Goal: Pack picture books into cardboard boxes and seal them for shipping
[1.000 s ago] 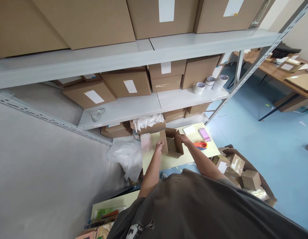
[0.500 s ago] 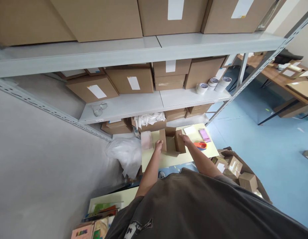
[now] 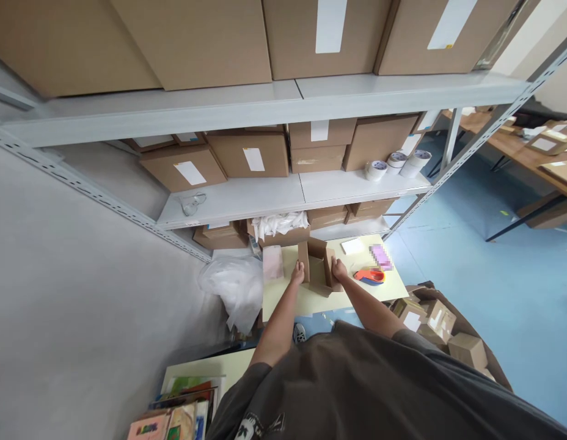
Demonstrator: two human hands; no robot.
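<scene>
Both hands had closed in on the open cardboard box [image 3: 317,272], which sat on the pale yellow table [image 3: 283,299]; the left hand [image 3: 298,273] and right hand [image 3: 339,269], arms reaching forward, clasped its sides between them

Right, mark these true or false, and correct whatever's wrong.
1. The left hand and the right hand are both at the cardboard box. True.
2. The right hand holds the orange tape dispenser. False: the dispenser lies on the pale yellow table, to the right of that hand.
3. Rolls of tape stand on the shelf above the table. True.
4. The box's flaps are folded shut. False: the box is open, with its flaps standing up.
</scene>
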